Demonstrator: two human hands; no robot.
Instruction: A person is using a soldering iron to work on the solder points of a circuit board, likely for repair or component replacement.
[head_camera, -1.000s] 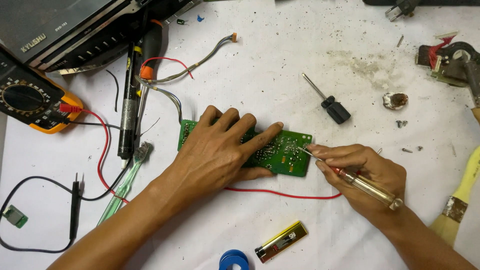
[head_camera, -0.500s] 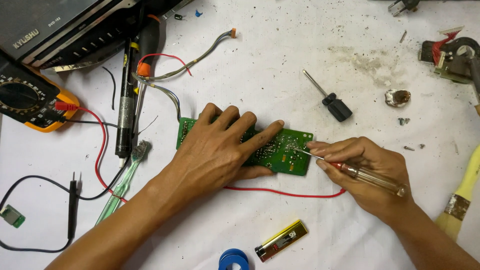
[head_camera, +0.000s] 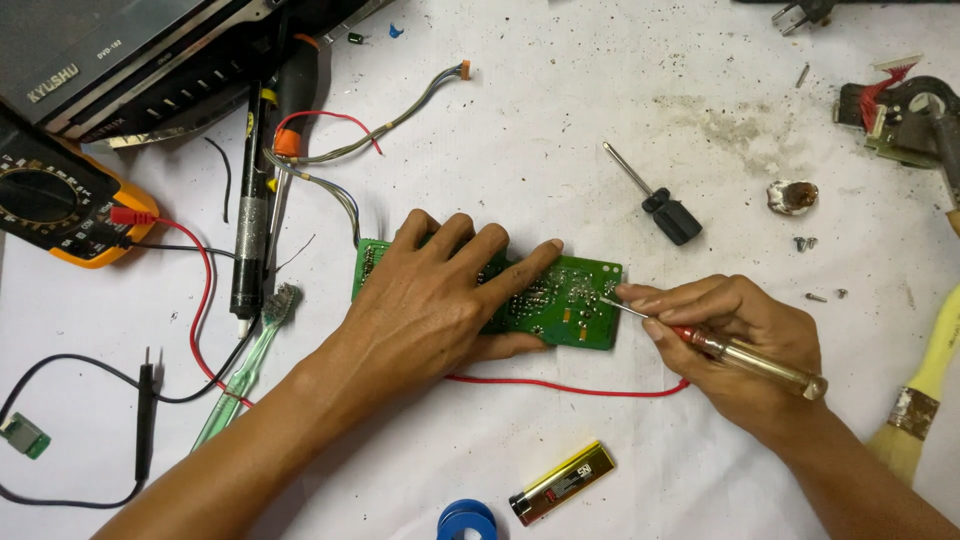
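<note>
A: What can't you see?

B: The left hand (head_camera: 440, 300) lies flat, fingers spread, over most of the board (head_camera: 575, 305), so its left half is hidden. The brush (head_camera: 925, 400) runs off the right edge, the blue roll (head_camera: 467, 521) off the bottom, and the solder joints are too small to make out.

A: Anything changed from half a second ago?

B: Little. The left hand has stayed pressed on the board. The right hand (head_camera: 740, 345) has kept its place, the tip still at the board's right end.

A: And the grip?

B: The right fingers are closed round a screwdriver (head_camera: 745, 355) with a clear handle, its metal tip touching the board's upper right corner. The board lies on the white table (head_camera: 600, 130), a red wire (head_camera: 560, 385) running just below it.
</note>
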